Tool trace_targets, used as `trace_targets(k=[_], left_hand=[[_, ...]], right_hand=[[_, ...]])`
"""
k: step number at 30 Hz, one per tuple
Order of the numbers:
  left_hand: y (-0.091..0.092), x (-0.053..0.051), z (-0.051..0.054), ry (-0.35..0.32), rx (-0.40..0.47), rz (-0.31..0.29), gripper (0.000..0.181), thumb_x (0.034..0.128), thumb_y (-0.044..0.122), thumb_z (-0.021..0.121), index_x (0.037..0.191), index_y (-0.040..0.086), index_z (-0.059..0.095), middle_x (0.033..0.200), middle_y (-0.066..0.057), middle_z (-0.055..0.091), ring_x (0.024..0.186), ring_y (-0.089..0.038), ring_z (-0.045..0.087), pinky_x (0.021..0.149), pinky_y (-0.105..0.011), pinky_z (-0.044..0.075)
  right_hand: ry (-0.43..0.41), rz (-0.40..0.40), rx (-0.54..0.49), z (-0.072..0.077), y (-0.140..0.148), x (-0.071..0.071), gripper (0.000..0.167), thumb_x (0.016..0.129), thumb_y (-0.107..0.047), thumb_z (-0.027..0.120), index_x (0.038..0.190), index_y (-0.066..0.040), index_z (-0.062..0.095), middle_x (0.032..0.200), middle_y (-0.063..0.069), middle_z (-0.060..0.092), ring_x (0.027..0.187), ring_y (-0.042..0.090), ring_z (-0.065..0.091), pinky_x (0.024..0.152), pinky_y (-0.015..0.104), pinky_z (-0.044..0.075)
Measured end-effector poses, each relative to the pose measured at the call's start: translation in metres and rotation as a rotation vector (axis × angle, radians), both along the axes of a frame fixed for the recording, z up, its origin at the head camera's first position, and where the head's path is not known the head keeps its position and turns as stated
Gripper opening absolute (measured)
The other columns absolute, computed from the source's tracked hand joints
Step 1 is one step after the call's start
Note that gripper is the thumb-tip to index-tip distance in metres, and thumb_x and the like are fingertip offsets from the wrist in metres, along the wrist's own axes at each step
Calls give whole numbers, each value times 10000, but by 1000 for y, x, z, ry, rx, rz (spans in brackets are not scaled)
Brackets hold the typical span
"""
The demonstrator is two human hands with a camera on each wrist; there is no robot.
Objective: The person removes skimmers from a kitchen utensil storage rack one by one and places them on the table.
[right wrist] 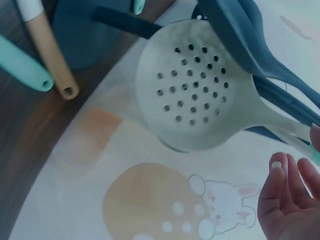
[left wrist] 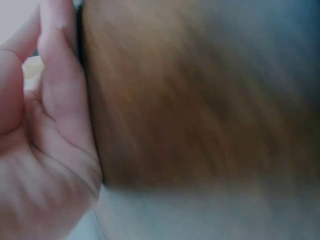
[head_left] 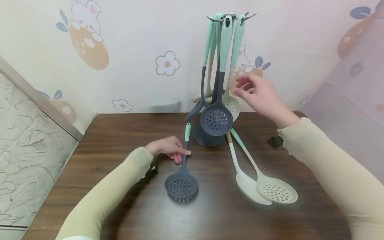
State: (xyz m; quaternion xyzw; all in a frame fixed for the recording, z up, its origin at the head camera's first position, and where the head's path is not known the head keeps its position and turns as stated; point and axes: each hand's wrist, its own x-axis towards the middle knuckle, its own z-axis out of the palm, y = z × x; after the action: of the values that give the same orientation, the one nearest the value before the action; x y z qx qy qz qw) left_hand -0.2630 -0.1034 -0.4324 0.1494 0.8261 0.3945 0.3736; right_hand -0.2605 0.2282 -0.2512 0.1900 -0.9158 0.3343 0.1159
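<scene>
In the head view, a dark grey skimmer with a mint handle end lies low over the table, its round perforated head toward me. My left hand pinches its handle, thumb across the top. My right hand is raised beside a utensil stand, fingers loosely bent and holding nothing. Nearest to it hangs a cream skimmer with a mint handle; whether the fingertips touch it I cannot tell. In front of that hangs another dark skimmer. The left wrist view shows the left hand against blurred brown.
The stand's round dark base sits at the table's back edge, several utensils hanging from its top hooks. Right of centre lie a cream skimmer and a white utensil with a wooden handle end. Behind is a patterned wall.
</scene>
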Motion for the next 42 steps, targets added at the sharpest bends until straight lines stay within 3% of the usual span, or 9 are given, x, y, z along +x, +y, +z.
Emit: trace_targets(k=[9, 24, 33, 42], left_hand=[[6, -8, 1, -29, -21, -55, 459, 844, 502, 758, 803, 45, 756, 788, -121, 744, 700, -161, 731, 565, -207, 496], [9, -12, 4, -67, -37, -73, 462, 850, 503, 751, 829, 41, 751, 817, -132, 747, 742, -175, 740, 588, -216, 512], [9, -14, 3, -83, -35, -72, 461, 861, 498, 744, 834, 38, 745, 813, -129, 747, 713, -145, 730, 570, -205, 501], [9, -13, 2, -91, -24, -68, 443, 874, 482, 738, 829, 41, 733, 813, -129, 747, 712, -145, 729, 558, -201, 492]], right_hand=[[41, -24, -41, 4, -7, -2, 360, 972, -325, 630, 1238, -85, 589, 1145, 80, 616, 1046, 257, 607, 855, 455, 500], [57, -38, -26, 10, -16, -3, 332, 972, -345, 629, 1130, -55, 596, 1094, 109, 651, 1036, 266, 608, 771, 390, 476], [100, -56, -51, 9, -19, -5, 300, 968, -288, 637, 1161, -58, 636, 1028, 118, 686, 1017, 251, 651, 878, 463, 521], [143, -64, -54, 8, -22, -7, 255, 974, -248, 641, 1135, -51, 644, 1015, 114, 701, 989, 226, 656, 779, 308, 470]])
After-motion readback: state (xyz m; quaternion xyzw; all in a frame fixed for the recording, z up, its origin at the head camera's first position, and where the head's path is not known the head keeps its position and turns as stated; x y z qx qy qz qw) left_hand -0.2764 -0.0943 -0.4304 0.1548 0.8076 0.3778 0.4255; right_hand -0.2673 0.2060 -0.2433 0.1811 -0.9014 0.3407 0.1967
